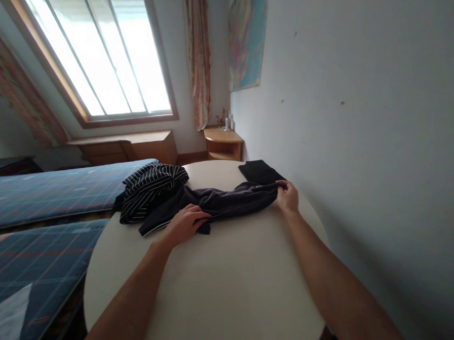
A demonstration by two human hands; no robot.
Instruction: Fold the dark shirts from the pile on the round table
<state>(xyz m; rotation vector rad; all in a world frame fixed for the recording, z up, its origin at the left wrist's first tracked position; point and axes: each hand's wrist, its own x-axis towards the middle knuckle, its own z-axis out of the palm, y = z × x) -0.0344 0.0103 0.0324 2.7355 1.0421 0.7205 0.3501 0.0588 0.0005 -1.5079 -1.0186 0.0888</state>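
A dark navy shirt [236, 200] with a thin white trim line lies stretched sideways across the round white table [233, 281]. My right hand [288, 196] pinches its right end between thumb and fingers. Over the shirt's near edge, left of the middle, is my left hand [186, 224], its fingers and thumb closed on the cloth. A black garment with white stripes [152, 186] sits in a loose heap at the table's far left, touching the navy shirt. Behind my right hand lies a flat, folded black cloth [261, 171].
A bare wall [363, 158] runs close along the table's right side. To the left are blue plaid mattresses [56, 250], with a sheet of paper [10, 321] on the nearer one. A wooden desk [149, 141] and a small corner shelf [223, 135] stand by the window.
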